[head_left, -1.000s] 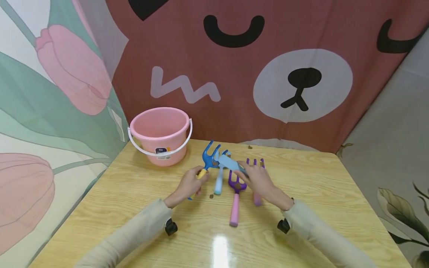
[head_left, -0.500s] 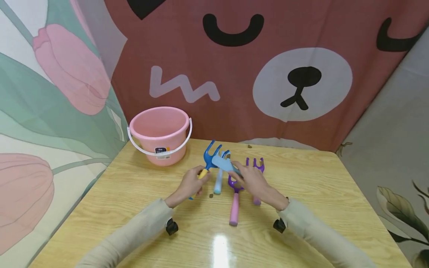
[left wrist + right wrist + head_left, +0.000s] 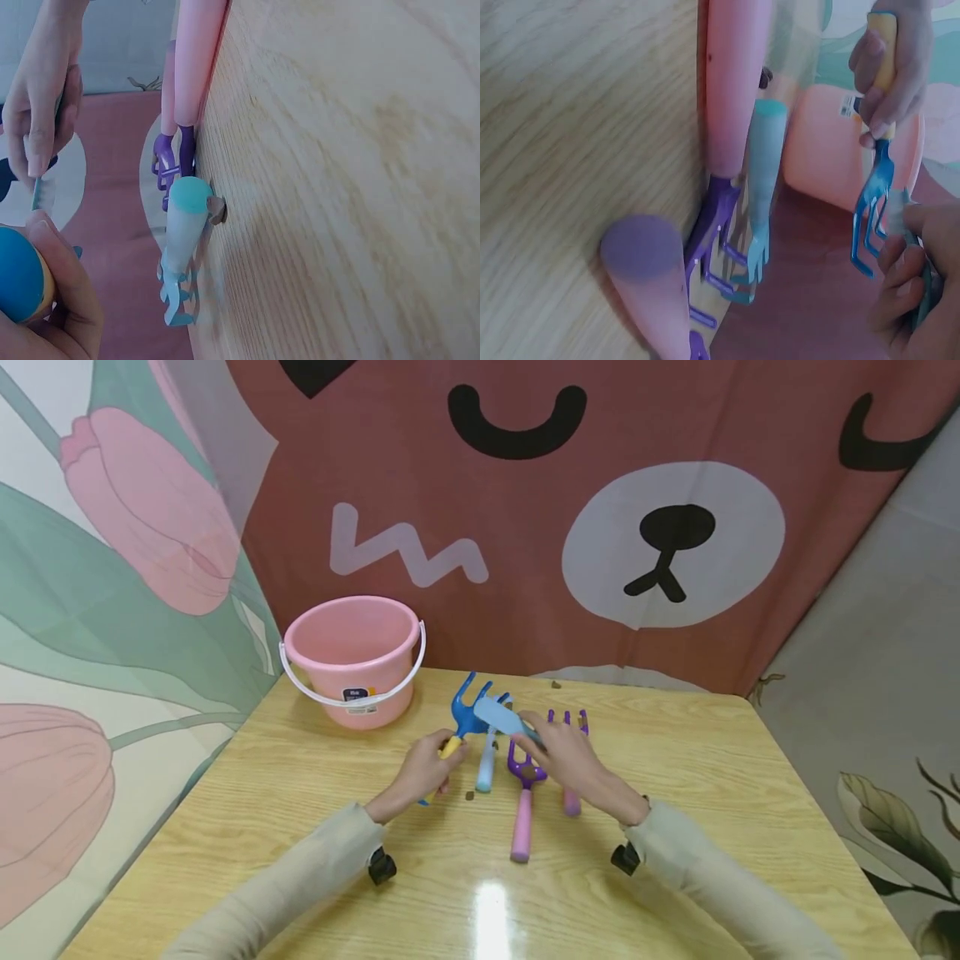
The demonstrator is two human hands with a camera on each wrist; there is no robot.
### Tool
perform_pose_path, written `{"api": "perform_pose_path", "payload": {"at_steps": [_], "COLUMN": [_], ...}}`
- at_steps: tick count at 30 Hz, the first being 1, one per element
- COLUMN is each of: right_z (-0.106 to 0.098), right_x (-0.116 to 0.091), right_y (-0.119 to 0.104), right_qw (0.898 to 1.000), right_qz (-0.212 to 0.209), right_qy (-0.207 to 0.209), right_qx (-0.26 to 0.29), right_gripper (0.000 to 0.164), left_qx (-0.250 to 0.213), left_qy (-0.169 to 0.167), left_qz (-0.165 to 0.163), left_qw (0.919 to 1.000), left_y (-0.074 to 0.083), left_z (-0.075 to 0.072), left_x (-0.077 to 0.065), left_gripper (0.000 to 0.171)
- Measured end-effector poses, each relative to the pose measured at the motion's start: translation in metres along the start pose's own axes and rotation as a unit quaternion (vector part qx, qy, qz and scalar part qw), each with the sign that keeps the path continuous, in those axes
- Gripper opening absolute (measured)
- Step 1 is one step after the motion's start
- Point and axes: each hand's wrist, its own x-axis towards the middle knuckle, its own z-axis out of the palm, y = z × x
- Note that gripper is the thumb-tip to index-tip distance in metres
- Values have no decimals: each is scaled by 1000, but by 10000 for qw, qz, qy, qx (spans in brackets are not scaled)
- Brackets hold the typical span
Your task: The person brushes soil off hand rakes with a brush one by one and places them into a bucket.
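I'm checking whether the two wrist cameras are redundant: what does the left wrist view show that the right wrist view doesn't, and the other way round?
Only left wrist: the white muzzle printed on the dark-red curtain.

Only right wrist: the pink bucket and its label.

Both: the left hand holding the yellow-handled blue rake, the right hand holding what looks like a brush, the light-blue rake, two pink-handled purple rakes and the table.
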Motion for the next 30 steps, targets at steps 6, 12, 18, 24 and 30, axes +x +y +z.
{"api": "perform_pose_path", "payload": {"at_steps": [6, 12, 18, 24, 30], "right_z": [7, 8, 3, 6, 8], "right_x": [-1, -4, 3, 6, -2], "right_y": [0, 12, 5, -4, 5], "right_qw": [9998, 9994, 9999, 9992, 9992], "right_qz": [-69, 85, -49, -226, 80], "right_qy": [-143, 33, 77, -319, -185], "right_qx": [-102, -341, -134, -47, -353], "right_gripper": [40, 37, 39, 41, 39], "left_qx": [-29, -25, -31, -43, -86], "left_qy": [24, 115, 96, -19, 90], "left_qz": [-31, -132, -78, 13, -146], "left_qw": [10000, 9998, 9999, 10000, 9998], "left_y": [1, -4, -6, -1, -7], "left_z": [-2, -7, -7, -4, -6], "left_x": [0, -2, -2, -1, -1], "left_gripper": [19, 21, 20, 22, 24]}}
